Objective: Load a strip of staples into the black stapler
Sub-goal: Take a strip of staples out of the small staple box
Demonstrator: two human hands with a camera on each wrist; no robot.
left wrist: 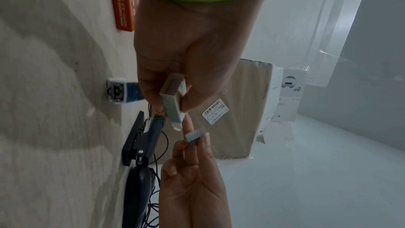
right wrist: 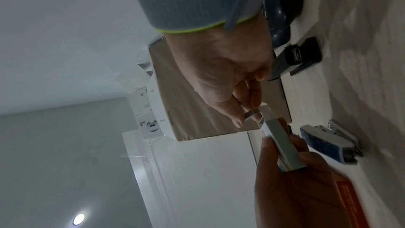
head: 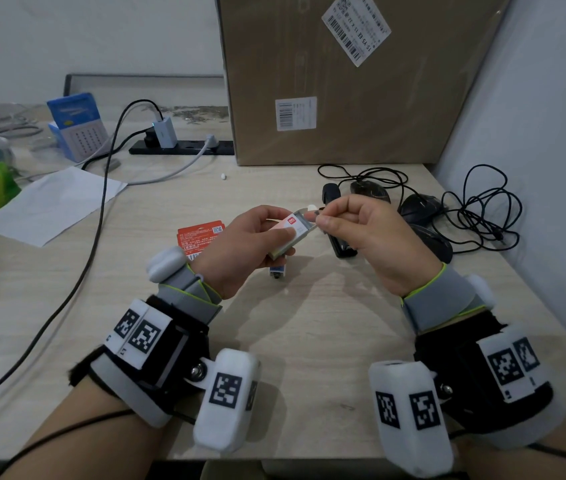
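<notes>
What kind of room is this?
Probably a home or office desk: a pale wooden desktop with black computer mice, a black power strip and a big brown cardboard box.

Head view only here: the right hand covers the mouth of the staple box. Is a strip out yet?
Observer: Yes. In the left wrist view the right hand pinches a short grey staple strip, just clear of the open end of the staple box that the left hand holds.
Operator: Black stapler ready? I see only its ends.
Observer: The left wrist view shows the black stapler lying on the desk with its top arm lifted off the base and metal showing inside.
Operator: What is under the left hand?
Observer: A blue and white stapler, lying on the desk apart from the black one.
</notes>
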